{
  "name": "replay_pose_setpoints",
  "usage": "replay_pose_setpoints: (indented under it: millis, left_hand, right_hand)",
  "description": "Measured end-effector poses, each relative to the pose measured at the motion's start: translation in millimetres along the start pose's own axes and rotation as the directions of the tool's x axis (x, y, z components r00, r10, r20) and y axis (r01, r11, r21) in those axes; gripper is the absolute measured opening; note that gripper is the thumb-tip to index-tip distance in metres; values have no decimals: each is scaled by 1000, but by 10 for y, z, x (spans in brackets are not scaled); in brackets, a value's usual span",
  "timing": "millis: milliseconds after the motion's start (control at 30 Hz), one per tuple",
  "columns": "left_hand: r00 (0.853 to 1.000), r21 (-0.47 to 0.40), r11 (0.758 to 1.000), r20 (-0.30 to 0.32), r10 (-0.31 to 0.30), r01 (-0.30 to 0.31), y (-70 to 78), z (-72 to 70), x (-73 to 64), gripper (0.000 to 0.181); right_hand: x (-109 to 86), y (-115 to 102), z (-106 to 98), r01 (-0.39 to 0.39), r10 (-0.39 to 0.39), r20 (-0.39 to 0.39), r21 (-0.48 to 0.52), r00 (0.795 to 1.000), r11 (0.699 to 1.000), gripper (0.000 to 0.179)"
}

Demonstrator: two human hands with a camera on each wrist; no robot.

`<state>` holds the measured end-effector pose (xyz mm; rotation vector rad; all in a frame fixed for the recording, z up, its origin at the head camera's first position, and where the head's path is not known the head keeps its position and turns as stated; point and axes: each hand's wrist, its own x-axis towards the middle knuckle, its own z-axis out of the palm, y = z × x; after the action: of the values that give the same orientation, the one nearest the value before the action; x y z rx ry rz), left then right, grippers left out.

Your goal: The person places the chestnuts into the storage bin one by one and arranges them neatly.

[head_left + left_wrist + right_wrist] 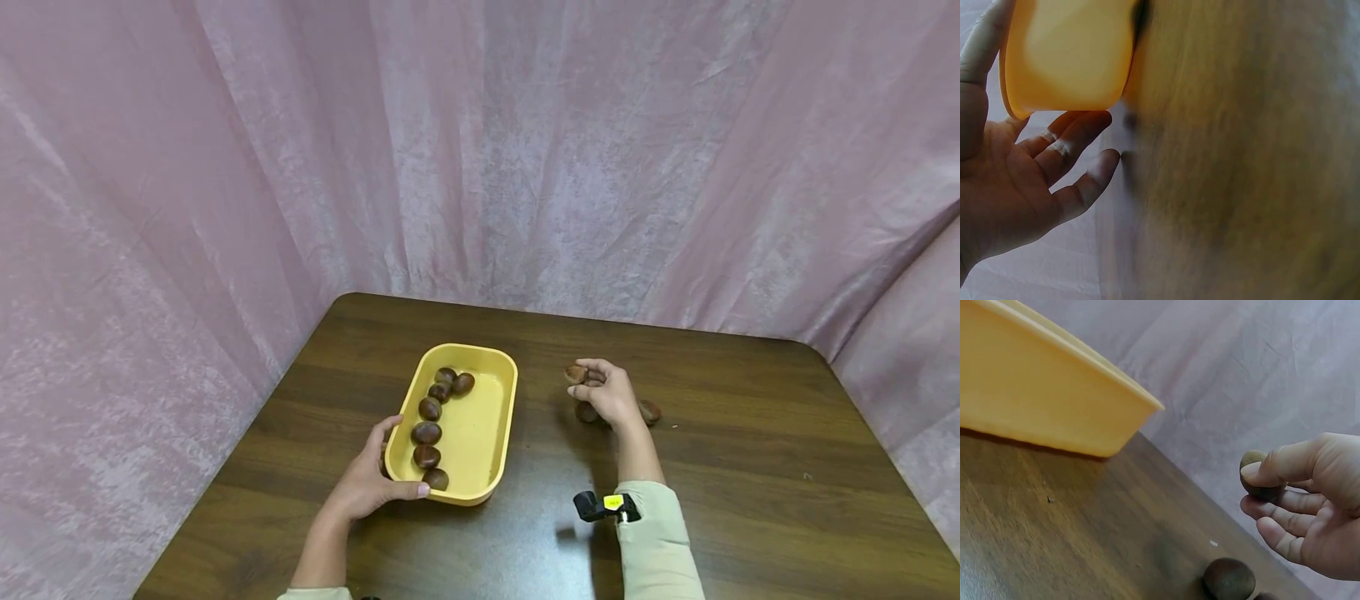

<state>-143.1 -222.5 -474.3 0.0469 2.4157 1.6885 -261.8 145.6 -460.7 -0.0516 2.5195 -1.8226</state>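
Note:
A yellow plastic tray (480,446) stands on the table, with several brown chestnuts (427,433) lined up along its left side. My left hand (363,486) holds the tray's near left corner, the thumb over the near rim and the fingers along the left wall. In the left wrist view, that hand's lower fingers (1075,147) spread beside the tray wall. To the right of the tray, my right hand (611,396) pinches a chestnut (576,374) between thumb and fingers, above the table. The right wrist view also shows this chestnut (1250,459) raised off the wood.
Beneath and beside the right hand lie loose chestnuts, one (587,412) partly covered by the hand and another (650,412) to its right. Small crumbs dot the brown wooden table (750,467). A pink curtain (525,167) hangs behind the table.

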Motion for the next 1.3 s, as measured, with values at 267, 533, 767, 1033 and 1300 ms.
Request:
replay_pose_setpoints:
  millis: [267, 533, 767, 1033, 1300]
  left_hand:
    - [1000, -21, 1000, 11, 9, -9, -11, 10, 16, 106]
    - [1000, -7, 1000, 3, 7, -7, 1, 9, 31, 106]
    - [1000, -17, 1000, 11, 7, -7, -3, 7, 42, 107]
    - [1000, -11, 1000, -6, 3, -3, -5, 1, 66, 107]
    - [1000, -20, 1000, -5, 7, -7, -14, -6, 78, 107]
  right_hand:
    - [-4, -157, 47, 26, -26, 42, -13, 999, 1000, 52]
    - [-15, -295, 133, 42, -40, 75, -30, 996, 999, 51]
    - [-8, -381, 225, 114, -109, 84, -50, 990, 992, 49]
    - [-6, -467, 320, 142, -135, 98, -61, 986, 988, 46]
    - [22, -523, 416, 189, -182, 130, -42, 975, 981, 45]
